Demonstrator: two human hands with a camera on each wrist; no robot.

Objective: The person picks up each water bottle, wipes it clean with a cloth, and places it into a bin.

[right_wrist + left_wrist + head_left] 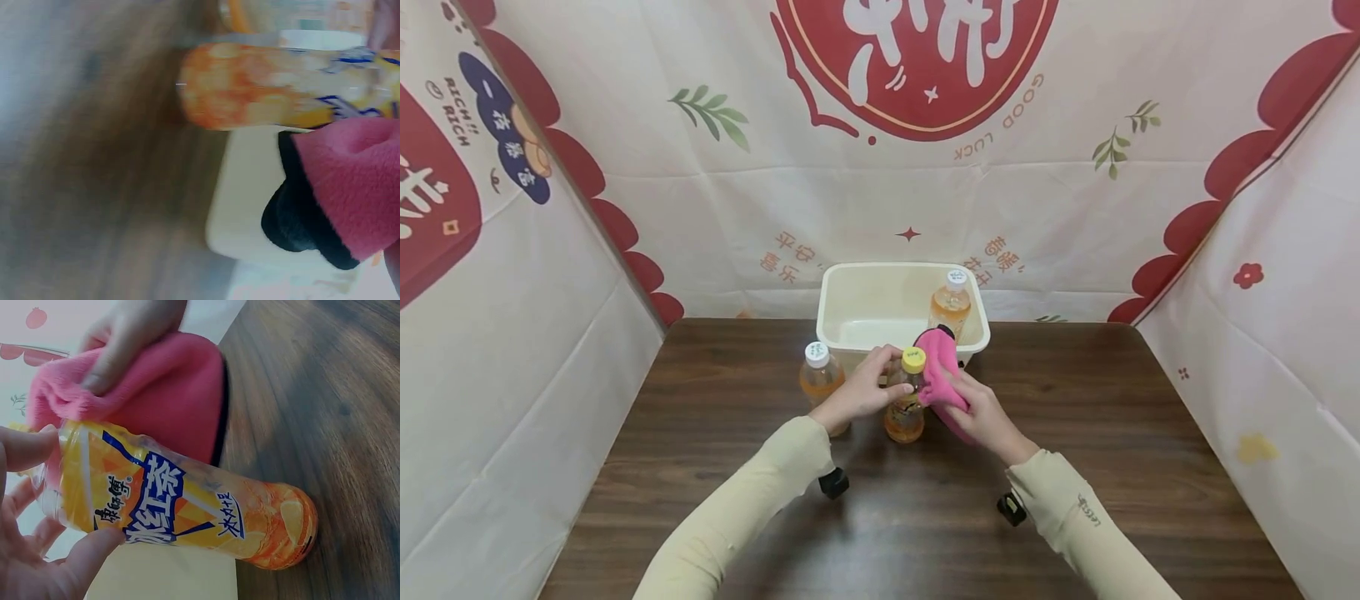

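A bottle of orange drink with a yellow cap [913, 360] stands on the table. My left hand [868, 385] grips it by its upper part, thumb and fingers around the yellow label [140, 487]. My right hand [981, 417] holds a pink cloth [938, 367] with a dark edge, bunched beside the bottle's upper part. In the left wrist view the cloth [169, 394] lies behind the bottle, the right thumb pressing into it. The right wrist view is blurred; there the cloth [356, 175] hangs next to the bottle [262, 87], and most of the right hand is out of sight.
A cream plastic bin [872, 304] stands at the table's back edge, with a white-capped bottle [951, 307] inside at its right. Another white-capped bottle [822, 379] stands left of my left hand, partly hidden by it. Printed cloth walls [880, 200] surround the brown table [730, 392].
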